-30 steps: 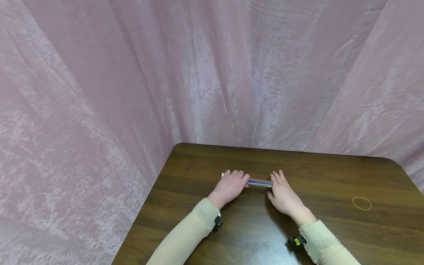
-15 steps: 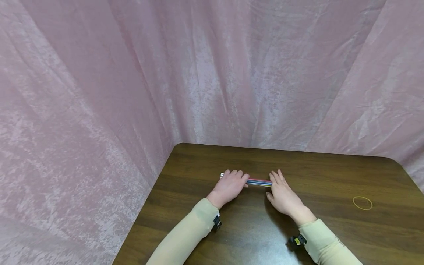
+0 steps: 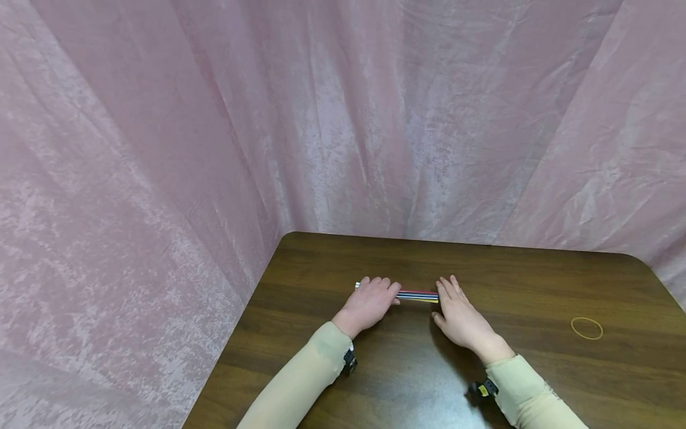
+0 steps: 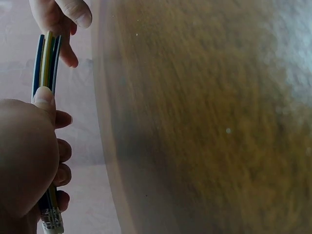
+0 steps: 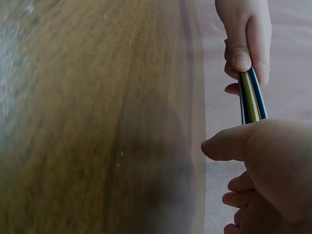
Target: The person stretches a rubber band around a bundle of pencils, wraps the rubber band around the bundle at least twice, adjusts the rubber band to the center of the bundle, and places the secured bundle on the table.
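Observation:
A bundle of pencils [image 3: 418, 296] lies crosswise between the two hands, with dark, white, red and yellow sides showing. My left hand [image 3: 370, 302] grips it, thumb along the near side and fingers curled round it in the left wrist view. Past the little finger, metal ferrules and white erasers [image 4: 52, 222] stick out. At the bundle's other end is my right hand [image 3: 460, 319], its fingers straight and its palm side facing the pencil ends. In the right wrist view, the right thumb [image 5: 224, 144] stretches away from the pencils, and the palm hides their near ends.
A yellow rubber band [image 3: 586, 328] lies on the brown wooden table [image 3: 514, 268], right of the right hand. A pink curtain [image 3: 343, 119] hangs behind the table's far edge and along its left side. Each wrist carries a small black camera.
The pencils and my left hand have shifted slightly to the left. My right hand has stayed at the pencil ends with almost no movement.

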Demonstrator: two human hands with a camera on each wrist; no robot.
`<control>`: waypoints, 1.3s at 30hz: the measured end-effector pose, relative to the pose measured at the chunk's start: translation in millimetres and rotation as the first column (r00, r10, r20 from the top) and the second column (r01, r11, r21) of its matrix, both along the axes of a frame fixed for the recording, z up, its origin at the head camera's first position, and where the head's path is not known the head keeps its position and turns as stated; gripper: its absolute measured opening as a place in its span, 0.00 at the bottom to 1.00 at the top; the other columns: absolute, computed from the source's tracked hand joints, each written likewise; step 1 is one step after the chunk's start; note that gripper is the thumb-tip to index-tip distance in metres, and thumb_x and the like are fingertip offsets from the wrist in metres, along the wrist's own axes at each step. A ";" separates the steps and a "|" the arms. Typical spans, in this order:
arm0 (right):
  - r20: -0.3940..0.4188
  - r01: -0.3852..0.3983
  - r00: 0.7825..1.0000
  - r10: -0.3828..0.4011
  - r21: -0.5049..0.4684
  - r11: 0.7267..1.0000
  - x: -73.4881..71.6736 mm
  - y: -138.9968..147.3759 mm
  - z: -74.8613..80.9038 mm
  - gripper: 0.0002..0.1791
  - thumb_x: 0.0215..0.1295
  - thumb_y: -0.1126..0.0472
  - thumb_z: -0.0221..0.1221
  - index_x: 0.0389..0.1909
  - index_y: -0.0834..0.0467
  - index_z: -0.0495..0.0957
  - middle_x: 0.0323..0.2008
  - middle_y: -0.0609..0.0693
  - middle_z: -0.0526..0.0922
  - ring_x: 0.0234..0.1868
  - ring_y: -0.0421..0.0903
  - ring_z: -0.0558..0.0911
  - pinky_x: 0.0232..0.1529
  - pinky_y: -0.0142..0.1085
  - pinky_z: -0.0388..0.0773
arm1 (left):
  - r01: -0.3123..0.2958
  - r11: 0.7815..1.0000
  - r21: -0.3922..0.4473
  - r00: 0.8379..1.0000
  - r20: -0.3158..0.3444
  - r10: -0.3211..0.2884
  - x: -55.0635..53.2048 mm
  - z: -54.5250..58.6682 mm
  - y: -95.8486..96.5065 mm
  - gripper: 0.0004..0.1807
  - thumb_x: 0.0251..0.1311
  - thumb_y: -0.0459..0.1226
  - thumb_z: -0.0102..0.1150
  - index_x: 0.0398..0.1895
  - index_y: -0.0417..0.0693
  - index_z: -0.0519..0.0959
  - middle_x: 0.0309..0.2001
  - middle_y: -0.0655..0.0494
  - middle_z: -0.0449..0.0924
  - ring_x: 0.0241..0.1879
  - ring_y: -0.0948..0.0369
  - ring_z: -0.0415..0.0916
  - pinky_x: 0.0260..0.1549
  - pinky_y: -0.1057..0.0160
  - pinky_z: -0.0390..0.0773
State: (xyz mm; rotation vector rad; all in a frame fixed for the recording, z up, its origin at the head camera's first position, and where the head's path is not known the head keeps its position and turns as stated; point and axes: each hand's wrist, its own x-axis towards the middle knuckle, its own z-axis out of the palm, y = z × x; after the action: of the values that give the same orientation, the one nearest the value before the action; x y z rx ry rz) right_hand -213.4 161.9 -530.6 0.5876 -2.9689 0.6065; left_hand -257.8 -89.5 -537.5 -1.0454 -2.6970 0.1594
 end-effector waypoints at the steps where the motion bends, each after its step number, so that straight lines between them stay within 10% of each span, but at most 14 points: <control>1: 0.003 0.000 1.000 0.000 -0.003 1.000 -0.2 1.2 0.0 0.40 0.71 0.64 0.66 0.74 0.81 0.59 0.76 0.78 0.60 0.80 0.76 0.53 0.76 0.65 0.55 | -0.002 1.000 0.001 1.000 0.010 0.002 0.0 0.0 -0.3 0.15 0.83 0.53 0.50 0.56 0.56 0.78 0.43 0.60 0.81 0.43 0.59 0.80 0.41 0.58 0.73; 21: -0.041 -0.022 0.999 0.020 -0.026 0.999 3.8 52.9 8.1 0.28 0.77 0.64 0.61 0.72 0.73 0.71 0.72 0.71 0.72 0.76 0.73 0.65 0.71 0.65 0.65 | -0.032 0.999 0.024 0.995 0.093 0.029 -3.6 -6.9 -6.1 0.18 0.84 0.54 0.45 0.57 0.55 0.78 0.44 0.62 0.81 0.42 0.61 0.78 0.40 0.61 0.70; 39: -0.114 0.028 0.993 -0.029 -0.015 1.000 10.2 158.4 7.0 0.19 0.73 0.66 0.65 0.62 0.65 0.82 0.59 0.66 0.83 0.60 0.69 0.82 0.57 0.66 0.75 | -0.040 0.999 0.006 0.994 0.104 0.039 -6.6 -10.3 -12.1 0.18 0.84 0.53 0.46 0.60 0.55 0.78 0.46 0.61 0.82 0.44 0.60 0.79 0.41 0.60 0.71</control>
State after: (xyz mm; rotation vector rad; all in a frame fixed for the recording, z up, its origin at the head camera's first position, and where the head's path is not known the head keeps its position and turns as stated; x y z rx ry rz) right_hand -203.2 320.3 -523.6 0.5583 -2.8593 0.5690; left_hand -264.3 -101.6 -547.8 -1.0256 -2.8101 0.1033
